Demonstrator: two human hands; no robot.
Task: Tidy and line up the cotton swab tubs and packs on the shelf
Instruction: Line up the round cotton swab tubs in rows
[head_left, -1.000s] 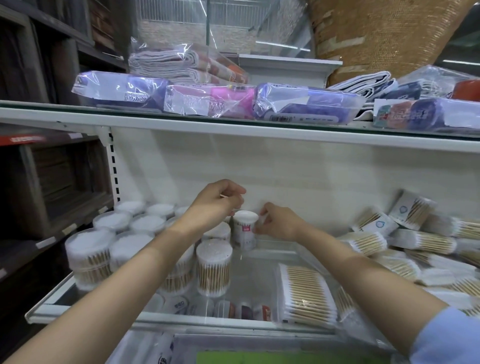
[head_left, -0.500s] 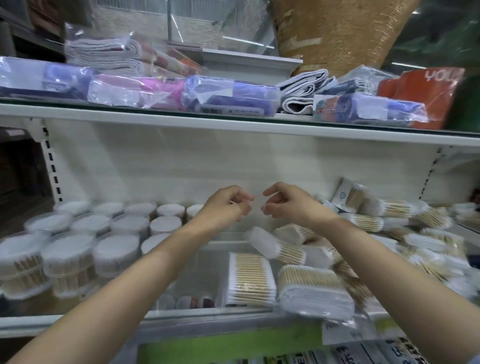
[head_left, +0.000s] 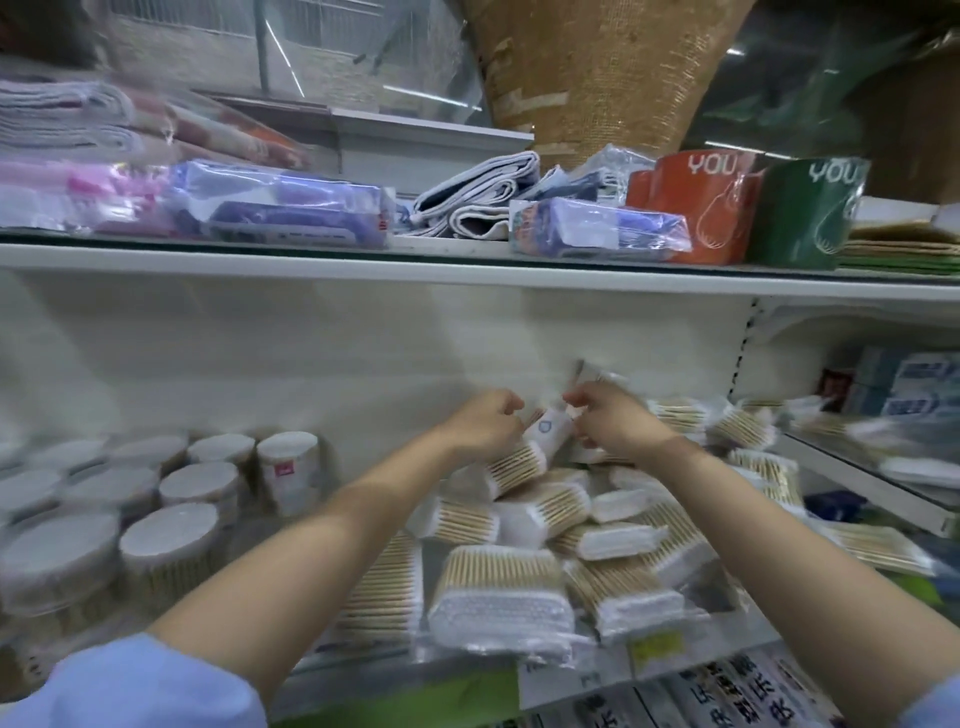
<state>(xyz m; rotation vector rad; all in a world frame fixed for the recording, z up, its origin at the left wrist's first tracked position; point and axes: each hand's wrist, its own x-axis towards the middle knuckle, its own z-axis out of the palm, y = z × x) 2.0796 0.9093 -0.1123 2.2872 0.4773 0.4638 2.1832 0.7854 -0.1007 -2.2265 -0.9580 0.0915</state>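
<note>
- Both hands reach to the back of the shelf (head_left: 467, 670), over the heap of cotton swab packs (head_left: 550, 514).
- The left hand (head_left: 485, 423) has its fingers curled around the left side of one tilted pack (head_left: 540, 441), which sits at the top of the heap against the white back wall (head_left: 311, 353).
- The right hand (head_left: 613, 421) also has curled fingers at the right end of the same tilted pack and seems to pinch it; motion blur hides the exact contact.
- The tilted pack slopes down to the left, its printed white end uppermost between the two hands.
- The other packs lie jumbled and overlapping, some flat and some leaning, spreading from the middle of the shelf toward its right end.
- One large flat pack (head_left: 498, 597) lies at the front edge of the shelf, between the two forearms.
- The round cotton swab tubs (head_left: 171, 535) stand upright in rows on the left part of the shelf, well apart from the hands.
- One taller tub (head_left: 288, 467) stands at the right end of the back row, nearest the heap.
- On the upper shelf (head_left: 467, 270) lie wrapped cloths and plastic packets, with an orange box (head_left: 696, 202) and a green box (head_left: 805, 208) to the right.
</note>
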